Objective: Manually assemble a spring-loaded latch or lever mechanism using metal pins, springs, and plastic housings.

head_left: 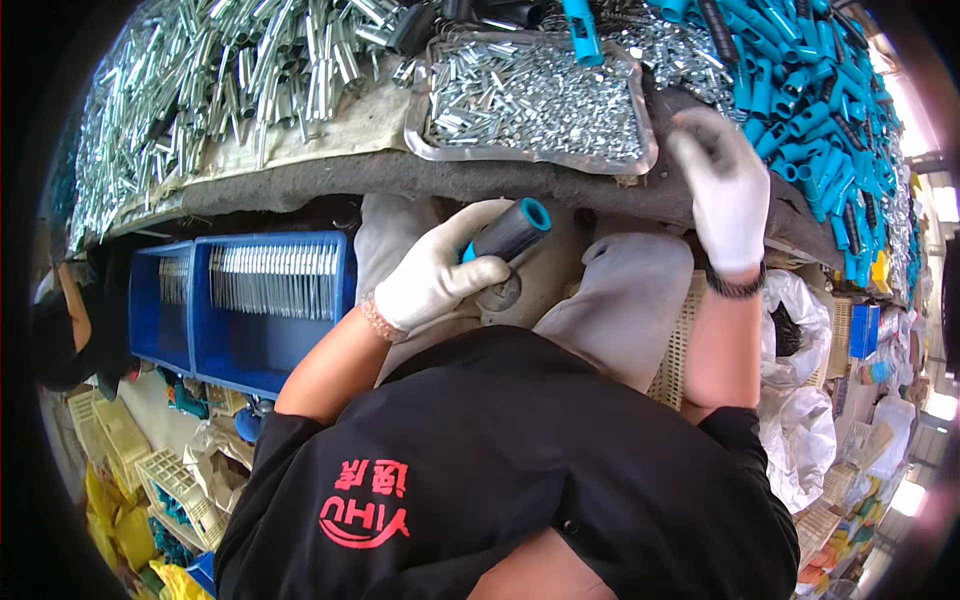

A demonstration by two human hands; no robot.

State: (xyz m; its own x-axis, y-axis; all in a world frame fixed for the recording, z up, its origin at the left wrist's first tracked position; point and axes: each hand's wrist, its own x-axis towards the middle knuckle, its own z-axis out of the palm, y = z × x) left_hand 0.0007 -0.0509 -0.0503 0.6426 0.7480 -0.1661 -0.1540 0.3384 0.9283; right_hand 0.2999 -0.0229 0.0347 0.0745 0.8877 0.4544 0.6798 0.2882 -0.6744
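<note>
My left hand point(436, 269), in a white glove, is wrapped round a black and teal tube-shaped handle point(510, 232) above my lap. The handle tilts up to the right, its hollow teal end facing away from the palm. Also gloved in white, my right hand point(722, 185) is over the bench edge by the right side of a clear tray point(532, 158) of small metal pins. Its fingers are loosely bent and apart, and nothing shows in them. A teal handle piece point(583, 35) lies across the tray's far rim.
Loose metal tubes point(300, 75) cover the bench's left part. Teal handle parts point(810, 130) are heaped at the right. A blue bin point(270, 350) with metal rods in a row stands left of my lap. White sacks point(797, 430) and a cream basket point(675, 345) are to my right.
</note>
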